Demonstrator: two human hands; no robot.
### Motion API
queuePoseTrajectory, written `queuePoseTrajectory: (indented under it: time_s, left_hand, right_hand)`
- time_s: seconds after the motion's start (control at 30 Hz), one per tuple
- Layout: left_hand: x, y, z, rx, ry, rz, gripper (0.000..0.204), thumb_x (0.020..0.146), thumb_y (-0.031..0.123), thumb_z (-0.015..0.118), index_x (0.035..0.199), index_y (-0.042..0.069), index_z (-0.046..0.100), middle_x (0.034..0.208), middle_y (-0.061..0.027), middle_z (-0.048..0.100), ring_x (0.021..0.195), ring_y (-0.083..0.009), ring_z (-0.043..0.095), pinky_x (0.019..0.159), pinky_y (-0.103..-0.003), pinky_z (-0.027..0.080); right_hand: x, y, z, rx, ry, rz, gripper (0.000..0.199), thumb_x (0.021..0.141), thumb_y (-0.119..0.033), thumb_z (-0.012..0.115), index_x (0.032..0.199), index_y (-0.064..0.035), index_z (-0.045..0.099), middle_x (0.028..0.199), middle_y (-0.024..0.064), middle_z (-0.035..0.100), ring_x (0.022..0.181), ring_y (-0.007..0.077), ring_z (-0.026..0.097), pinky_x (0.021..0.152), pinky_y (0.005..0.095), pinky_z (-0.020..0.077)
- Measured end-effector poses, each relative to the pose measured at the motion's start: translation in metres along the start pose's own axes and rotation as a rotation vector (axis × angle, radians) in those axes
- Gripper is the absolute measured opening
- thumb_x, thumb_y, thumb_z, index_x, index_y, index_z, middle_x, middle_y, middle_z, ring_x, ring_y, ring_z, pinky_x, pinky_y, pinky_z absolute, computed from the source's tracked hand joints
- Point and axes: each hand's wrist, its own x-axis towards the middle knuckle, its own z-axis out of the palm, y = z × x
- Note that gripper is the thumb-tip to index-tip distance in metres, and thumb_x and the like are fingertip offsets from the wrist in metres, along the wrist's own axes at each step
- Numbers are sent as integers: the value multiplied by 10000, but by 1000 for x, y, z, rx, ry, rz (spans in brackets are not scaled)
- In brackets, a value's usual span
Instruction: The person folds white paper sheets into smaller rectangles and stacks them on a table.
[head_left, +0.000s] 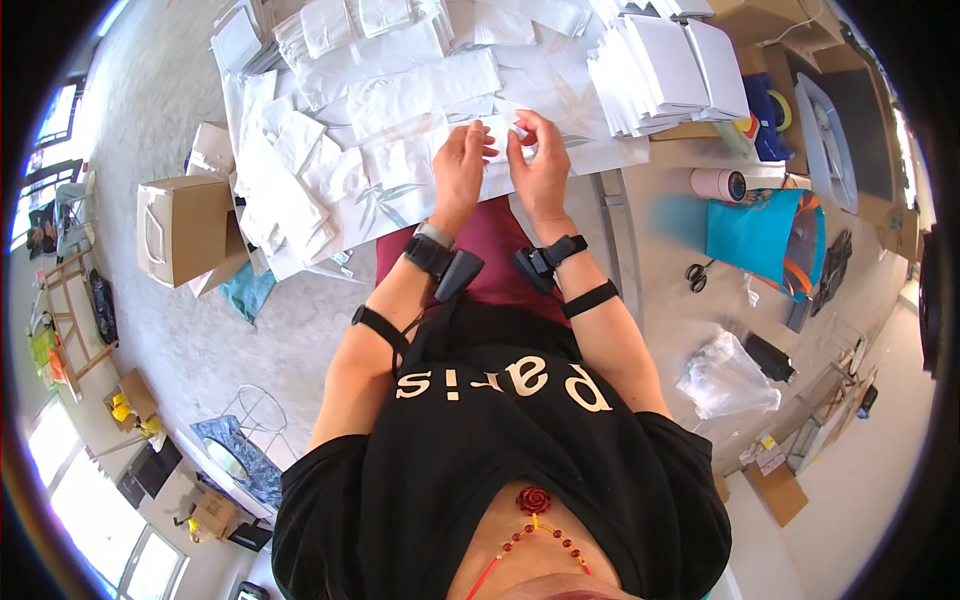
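Observation:
Both hands are at the near edge of a table (400, 205) with a pale leaf-patterned cover. Between them is a small thin white sheet (503, 133), paper or film; I cannot tell which. My right hand (541, 165) pinches its right side between thumb and fingers. On its left side, my left hand (462, 172) has curled fingers closed at the edge. Just beyond lies a flat row of white packets (425, 95). A loose heap of white packets (290, 195) spreads to the left, and upright stacks of white folded sheets (665, 75) stand at the right.
A cardboard box (185, 230) stands left of the table. To the right are a pink bottle (715, 184), a turquoise bag (755, 240), black scissors (697, 276) and a clear plastic bag (728, 375). A blue tape dispenser (768, 115) sits beside the stacks.

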Motion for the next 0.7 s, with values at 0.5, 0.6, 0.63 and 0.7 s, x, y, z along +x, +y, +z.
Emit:
queuePoseTrajectory:
  time_s: [0.5, 0.6, 0.63, 0.7]
  left_hand:
    - [13, -27, -32, 455, 138, 67, 254, 919, 221, 734, 927, -33, 731, 762, -101, 727, 627, -191, 702, 624, -329, 534]
    - [12, -33, -34, 560, 184, 131, 261, 892, 254, 756, 906, -7, 753, 731, -93, 713, 611, -185, 657, 616, -349, 507]
    - [10, -34, -33, 547, 195, 98, 259, 891, 257, 759, 906, -1, 757, 722, -89, 709, 609, -183, 643, 614, -348, 500]
    - [8, -35, -33, 522, 211, 42, 259, 889, 261, 765, 909, 3, 762, 707, -83, 704, 605, -178, 628, 611, -345, 494]
  right_hand:
    - [-14, 62, -20, -42, -61, 130, 178, 940, -88, 720, 1113, -58, 693, 1062, 102, 685, 949, 285, 641, 824, 392, 539]
    - [-2, 76, -22, -40, -50, 158, 113, 947, -64, 703, 1059, -64, 714, 1020, 86, 687, 905, 261, 631, 791, 376, 529]
    - [2, 79, -22, -37, -68, 134, 110, 943, -63, 706, 1053, -66, 717, 1016, 84, 687, 902, 261, 631, 791, 376, 528]
    - [9, 80, -21, -25, -110, 100, 108, 934, -62, 713, 1041, -71, 724, 1014, 82, 689, 909, 264, 631, 800, 377, 526]
